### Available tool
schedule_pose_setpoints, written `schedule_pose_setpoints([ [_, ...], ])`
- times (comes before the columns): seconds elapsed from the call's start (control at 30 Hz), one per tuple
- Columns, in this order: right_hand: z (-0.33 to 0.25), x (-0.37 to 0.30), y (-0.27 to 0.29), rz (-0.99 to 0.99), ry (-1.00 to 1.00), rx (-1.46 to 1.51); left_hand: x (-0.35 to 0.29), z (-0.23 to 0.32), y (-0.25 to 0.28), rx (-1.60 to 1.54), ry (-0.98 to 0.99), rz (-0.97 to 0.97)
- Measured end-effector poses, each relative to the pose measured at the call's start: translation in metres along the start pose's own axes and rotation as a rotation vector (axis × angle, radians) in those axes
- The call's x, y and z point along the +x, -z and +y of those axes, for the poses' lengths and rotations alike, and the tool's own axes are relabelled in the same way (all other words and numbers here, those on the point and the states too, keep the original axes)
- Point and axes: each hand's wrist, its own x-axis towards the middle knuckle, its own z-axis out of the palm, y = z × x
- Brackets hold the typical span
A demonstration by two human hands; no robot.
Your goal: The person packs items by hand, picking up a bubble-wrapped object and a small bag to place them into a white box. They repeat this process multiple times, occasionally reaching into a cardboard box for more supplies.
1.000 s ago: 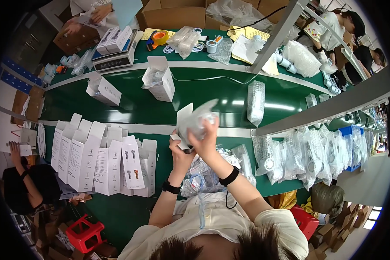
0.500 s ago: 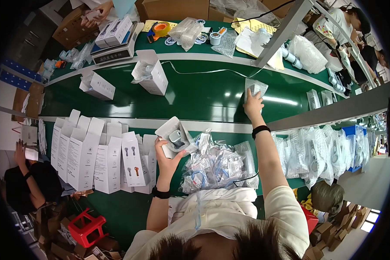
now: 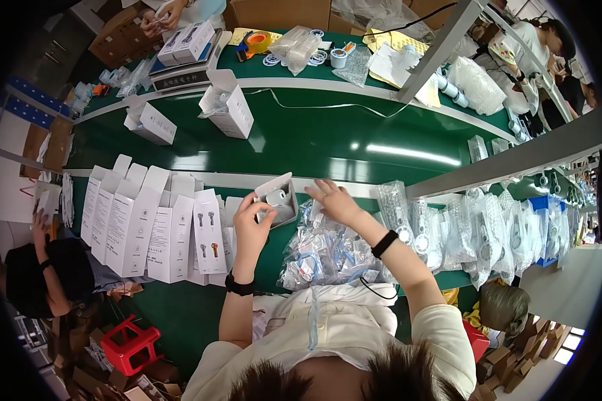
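My left hand (image 3: 253,217) grips an open white cardboard box (image 3: 286,216) by its left side, above the near counter. A rounded white device (image 3: 275,198) shows inside it. My right hand (image 3: 334,200) is just right of the box, its fingers spread and nothing seen in them. Below that hand lies a heap of clear plastic packets (image 3: 331,250) with small white and blue parts. To the right, a bubble-wrapped item (image 3: 391,197) stands at the start of a row of wrapped items.
Open white printed boxes (image 3: 137,217) stand in a row at left. Two more boxes, a nearer-left one (image 3: 150,125) and a taller one (image 3: 227,107), sit on the green belt (image 3: 308,130). A metal post (image 3: 508,154) slants across the right. Other people work around.
My right hand has come back from the belt toward the box, and the bubble-wrapped piece it touched is gone from that spot. My left hand has tilted the box.
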Motion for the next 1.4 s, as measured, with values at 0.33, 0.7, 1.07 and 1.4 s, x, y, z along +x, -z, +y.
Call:
schedule_pose_setpoints([
  [0.33,0.011,-0.015,0.030,0.294,-0.005,0.491,0.007,-0.016,-0.008,-0.143,0.089,0.144],
  [0.7,-0.082,-0.007,0.108,0.391,0.689,0.051,0.011,-0.010,-0.019,-0.170,0.073,0.160],
  [1.07,-0.056,0.017,0.025,0.494,0.250,0.781,-0.018,0.008,0.027,0.241,-0.108,0.365],
  [1.4,0.017,0.062,0.039,0.570,-0.071,1.295,-0.062,0.002,0.028,0.664,0.228,0.095],
])
